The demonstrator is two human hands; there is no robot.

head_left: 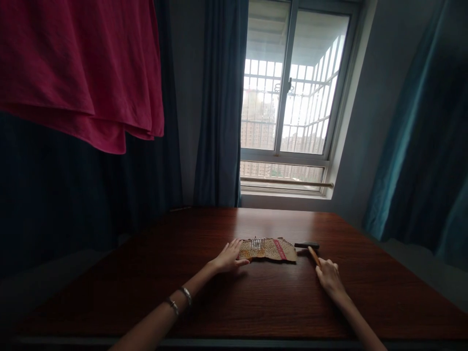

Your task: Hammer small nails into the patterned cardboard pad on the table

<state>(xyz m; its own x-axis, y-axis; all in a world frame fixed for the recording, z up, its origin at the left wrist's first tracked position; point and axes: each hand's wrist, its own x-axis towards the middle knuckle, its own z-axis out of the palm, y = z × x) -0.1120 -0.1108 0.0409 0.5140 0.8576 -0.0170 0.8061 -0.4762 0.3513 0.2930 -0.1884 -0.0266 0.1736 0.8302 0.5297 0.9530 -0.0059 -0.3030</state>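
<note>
A torn piece of cardboard (270,251) lies flat on the brown wooden table (234,297). It is dotted with many small holes or marks and crossed by a red strip. Several nails (258,243) stand upright in a cluster on its left half, and more thin nails seem to line its far right edge. My left hand (229,257) rests on the cardboard's left end, fingers stretched out and thumb apart. My right hand (329,277) is closed round the wooden handle of a hammer (307,245), whose dark head is just right of the cardboard.
Behind the table is a barred window (288,97) with a rail across its lower part. Dark blue curtains (221,107) hang on both sides. A pink cloth (109,73) hangs at the upper left, above the table's height.
</note>
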